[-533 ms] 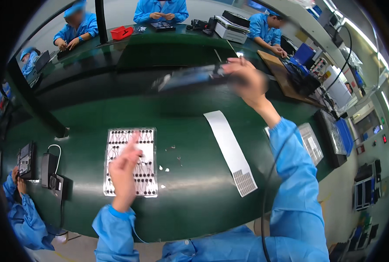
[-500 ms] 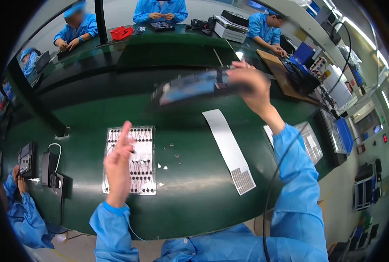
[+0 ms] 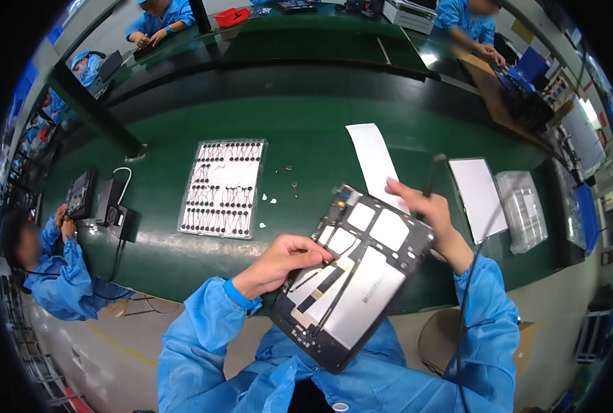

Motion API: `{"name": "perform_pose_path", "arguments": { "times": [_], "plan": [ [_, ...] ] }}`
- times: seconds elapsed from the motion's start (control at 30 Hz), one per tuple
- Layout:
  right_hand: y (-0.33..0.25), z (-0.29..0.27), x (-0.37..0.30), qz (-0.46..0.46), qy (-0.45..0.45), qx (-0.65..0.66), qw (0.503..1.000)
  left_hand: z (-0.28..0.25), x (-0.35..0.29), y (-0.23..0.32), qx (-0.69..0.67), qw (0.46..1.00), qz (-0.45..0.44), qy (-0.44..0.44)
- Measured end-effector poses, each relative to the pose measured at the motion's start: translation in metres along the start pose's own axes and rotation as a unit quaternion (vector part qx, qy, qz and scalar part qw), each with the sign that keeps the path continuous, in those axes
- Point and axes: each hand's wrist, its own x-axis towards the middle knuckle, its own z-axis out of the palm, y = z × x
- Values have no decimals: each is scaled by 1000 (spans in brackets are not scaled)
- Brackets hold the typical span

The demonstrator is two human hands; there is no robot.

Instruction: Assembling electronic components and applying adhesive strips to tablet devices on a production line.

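Observation:
An opened tablet point(image 3: 365, 292), its silver battery and circuit board showing, tilts over the table's front edge and my lap. My left hand point(image 3: 286, 261) is closed, thumb and fingertips pressed at the tablet's left edge. Beside its upper right edge my right hand point(image 3: 430, 220) is closed round a slim dark pen-like tool point(image 3: 435, 175), whose end sticks up past the fingers. Whether that hand also grips the tablet is hard to see. To the left lies a clear tray point(image 3: 224, 189) with rows of small round black parts on thin wires.
A white strip point(image 3: 374, 155) lies behind the tablet. Loose wired parts point(image 3: 295, 187) and white bits point(image 3: 273, 201) are by the tray. Right are a white sheet point(image 3: 477, 196) and clear plastic boxes point(image 3: 523, 210). A dark cable point(image 3: 461, 337) hangs along my right sleeve. Co-workers sit around.
The tablet has come from above the far middle of the table down to my lap. My left hand, outstretched over the tray before, has moved right onto the tablet's edge. My view has shifted.

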Motion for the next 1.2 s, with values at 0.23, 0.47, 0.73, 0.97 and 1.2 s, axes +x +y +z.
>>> {"name": "perform_pose_path", "arguments": {
  "times": [0.23, 0.47, 0.73, 0.97, 1.2],
  "plan": [
    [28, -17, -13, 140, -70, -199, 968, 14, 18, -6, 96, 963, 81, 238],
    [42, -33, -31, 163, -21, -215, 963, 25, 55, -2, 111, 939, 124, 300],
    [49, -25, -29, 80, 24, -225, 971, 31, 56, -20, 208, 903, 173, 334],
    [38, -8, -20, 144, 46, -127, 980, 57, 70, 8, 458, 818, 278, 209],
    [51, -9, -17, 7, -89, -238, 967, 38, 129, 26, 351, 888, 226, 195]
  ]
}}
